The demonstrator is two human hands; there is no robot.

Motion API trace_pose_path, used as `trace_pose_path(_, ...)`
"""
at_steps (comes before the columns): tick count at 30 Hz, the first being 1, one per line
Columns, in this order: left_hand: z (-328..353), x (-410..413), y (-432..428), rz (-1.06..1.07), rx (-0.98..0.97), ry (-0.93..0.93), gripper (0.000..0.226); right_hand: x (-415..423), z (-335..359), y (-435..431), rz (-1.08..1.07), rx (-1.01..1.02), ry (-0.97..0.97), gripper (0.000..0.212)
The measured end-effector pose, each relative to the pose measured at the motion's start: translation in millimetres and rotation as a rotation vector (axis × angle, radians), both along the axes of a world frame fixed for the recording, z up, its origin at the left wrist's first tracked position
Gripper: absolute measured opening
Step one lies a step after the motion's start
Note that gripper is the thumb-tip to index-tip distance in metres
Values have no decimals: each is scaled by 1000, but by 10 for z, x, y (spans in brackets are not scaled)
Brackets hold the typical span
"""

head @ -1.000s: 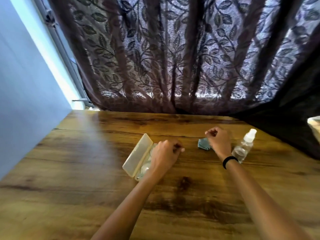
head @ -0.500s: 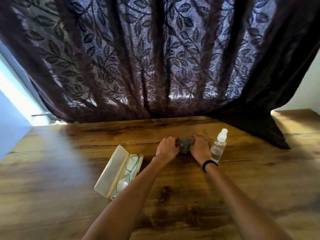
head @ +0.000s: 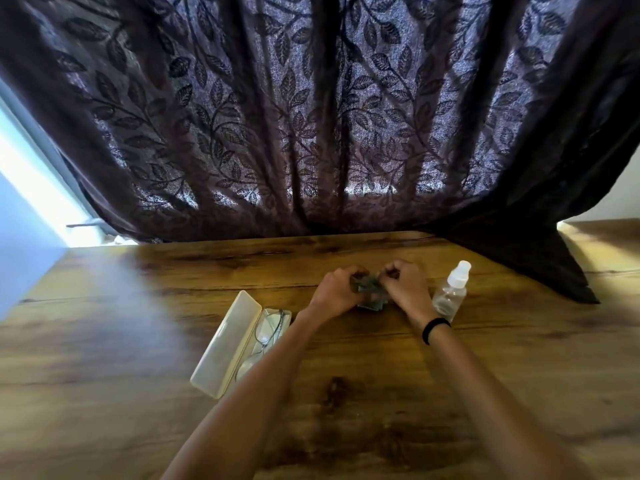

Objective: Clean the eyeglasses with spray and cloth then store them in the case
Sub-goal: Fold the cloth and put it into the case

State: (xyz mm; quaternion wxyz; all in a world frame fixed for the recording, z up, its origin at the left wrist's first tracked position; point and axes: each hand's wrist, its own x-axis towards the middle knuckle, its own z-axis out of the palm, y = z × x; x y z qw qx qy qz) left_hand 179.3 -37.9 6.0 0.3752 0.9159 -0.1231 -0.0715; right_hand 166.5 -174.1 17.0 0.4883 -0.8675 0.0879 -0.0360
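A small grey-blue cloth [head: 370,287] is pinched between both hands a little above the wooden table [head: 138,341]. My left hand [head: 337,291] grips its left edge and my right hand [head: 405,289] grips its right edge; most of the cloth is hidden by the fingers. The thin-framed eyeglasses [head: 268,332] lie in the open cream case [head: 227,344], left of my left forearm. A clear spray bottle [head: 452,292] with a white cap stands upright just right of my right hand.
A dark leaf-patterned curtain [head: 311,116] hangs along the table's far edge and drapes onto the table at the right [head: 540,268]. A pale wall [head: 20,258] borders the table on the left.
My left hand left the case and joined my right hand on the cloth. Both hands now hold it slightly raised. The view has shifted right, so the case sits further left.
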Motion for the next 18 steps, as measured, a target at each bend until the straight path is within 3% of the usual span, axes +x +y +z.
trace_pose_path(3, 55, -43, 53, -27, -49, -66, 49, -42, 157, 35, 49, 229, -11, 8)
trace_pose_path(9, 166, -67, 119, -6, -265, -171, 32, -101, 485, 100, 175, 430, -54, 10)
trace_pose_path(14, 309, -47, 222, -12, -368, -216, 15, -128, 634, 67, 250, 424, -135, 9)
trace_pose_path(18, 436, -35, 315, -70, -408, -241, 14, -134, 692, 27, 328, 259, -198, 14)
